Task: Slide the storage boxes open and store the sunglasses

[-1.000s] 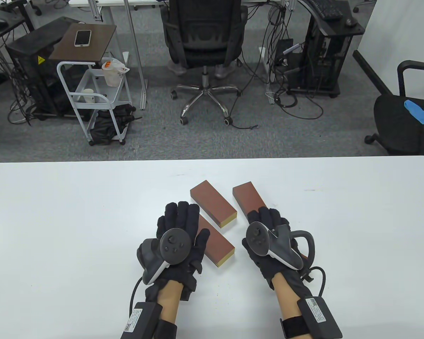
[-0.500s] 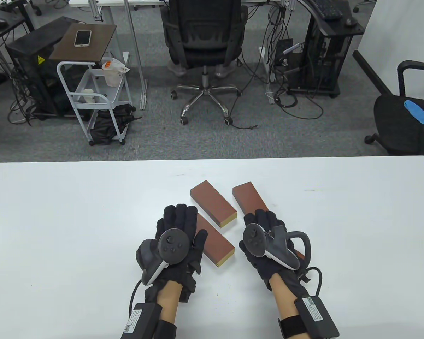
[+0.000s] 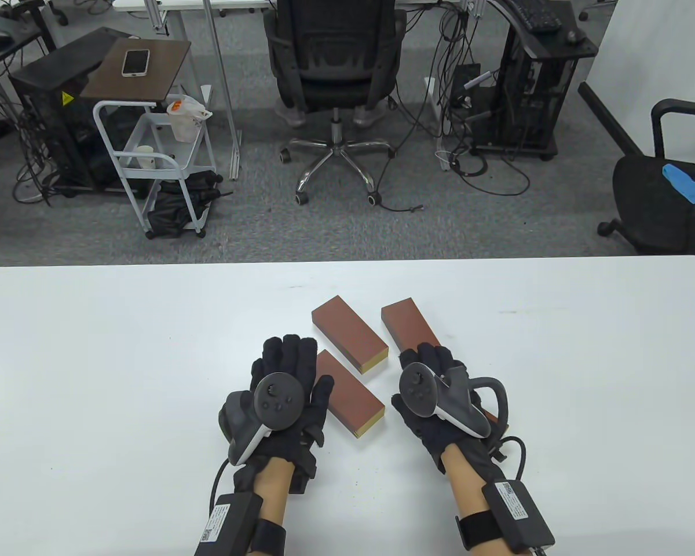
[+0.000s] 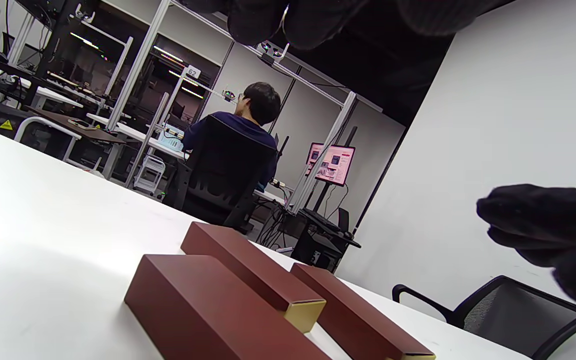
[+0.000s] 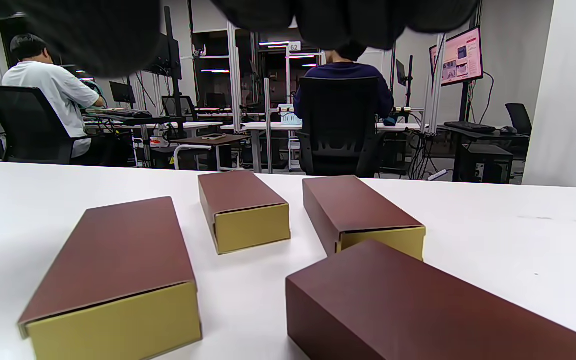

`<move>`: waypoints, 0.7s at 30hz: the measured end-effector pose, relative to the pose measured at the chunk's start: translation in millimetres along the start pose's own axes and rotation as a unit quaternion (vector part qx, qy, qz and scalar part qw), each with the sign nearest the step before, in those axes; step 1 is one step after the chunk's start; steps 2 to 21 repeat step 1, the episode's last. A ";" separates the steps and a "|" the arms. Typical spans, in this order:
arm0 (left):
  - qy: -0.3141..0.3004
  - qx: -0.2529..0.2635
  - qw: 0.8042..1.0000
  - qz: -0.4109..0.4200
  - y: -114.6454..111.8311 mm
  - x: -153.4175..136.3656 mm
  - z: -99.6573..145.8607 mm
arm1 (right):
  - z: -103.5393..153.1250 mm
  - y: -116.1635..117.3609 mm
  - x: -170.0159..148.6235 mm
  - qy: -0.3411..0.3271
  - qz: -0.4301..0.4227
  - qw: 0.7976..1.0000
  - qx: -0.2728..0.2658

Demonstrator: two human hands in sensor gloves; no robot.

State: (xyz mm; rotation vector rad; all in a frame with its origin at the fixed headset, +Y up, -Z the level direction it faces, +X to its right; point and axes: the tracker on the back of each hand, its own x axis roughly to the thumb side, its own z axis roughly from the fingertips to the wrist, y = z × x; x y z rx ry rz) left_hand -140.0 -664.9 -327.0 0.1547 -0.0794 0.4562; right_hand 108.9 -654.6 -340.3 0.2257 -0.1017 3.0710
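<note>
Four closed maroon storage boxes with yellow-gold inner ends lie on the white table [image 3: 121, 359]. In the table view I see a far-left box [image 3: 349, 340], a far-right box [image 3: 408, 325] and a near box [image 3: 353, 402]. My left hand [image 3: 286, 362] lies flat and empty, fingers stretched over the near box's left end. My right hand [image 3: 434, 362] is spread, empty, over the far-right box's near end and hides the fourth box. The right wrist view shows that fourth box [image 5: 418, 305] closest, under my fingers [image 5: 348, 20]. No sunglasses are in view.
The boxes sit close together, angled, at the table's middle; the left wrist view shows three of them [image 4: 247, 267]. An office chair [image 3: 336, 63], a white cart [image 3: 150, 156] and computer stands are on the floor beyond the far edge.
Both hands have drifted slightly left and back toward me. The boxes have not moved.
</note>
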 end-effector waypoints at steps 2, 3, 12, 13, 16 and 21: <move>0.002 -0.001 1.000 0.000 0.5 -1.3 -0.4 | -0.3 0.6 -0.6 0.000 -0.001 1.000 0.000; 0.002 -0.001 1.000 0.000 0.5 -1.3 -0.4 | -0.3 0.6 -0.6 0.000 -0.001 1.000 0.000; 0.002 -0.001 1.000 0.000 0.5 -1.3 -0.4 | -0.3 0.6 -0.6 0.000 -0.001 1.000 0.000; 0.002 -0.001 1.000 0.000 0.5 -1.3 -0.4 | -0.3 0.6 -0.6 0.000 -0.001 1.000 0.000; 0.002 -0.001 1.000 0.000 0.5 -1.3 -0.4 | -0.3 0.6 -0.6 0.000 -0.001 1.000 0.000; 0.002 -0.001 1.000 0.000 0.5 -1.3 -0.4 | -0.3 0.6 -0.6 0.000 -0.001 1.000 0.000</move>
